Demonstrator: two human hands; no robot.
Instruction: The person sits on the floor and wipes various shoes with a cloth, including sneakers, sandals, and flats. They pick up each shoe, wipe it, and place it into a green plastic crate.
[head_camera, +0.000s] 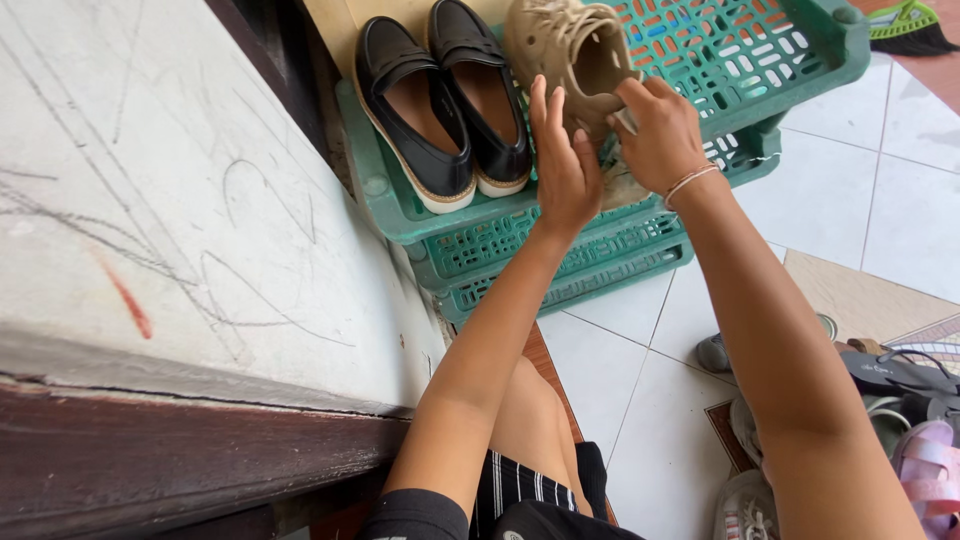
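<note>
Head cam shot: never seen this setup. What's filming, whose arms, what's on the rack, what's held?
There is no machine here. One camera is worn on a person's head and looks down at their own two bare hands, so both arms reach away from the viewer.

In front stands a green plastic shoe rack with slatted tiers, on a tiled floor. On its top tier sits a pair of black loafers with pale soles.

The right hand grips a beige clog-type shoe at its opening; the left hand rests open against it. More footwear lies on the floor at the lower right. A scratched pale wall fills the left side.
</note>
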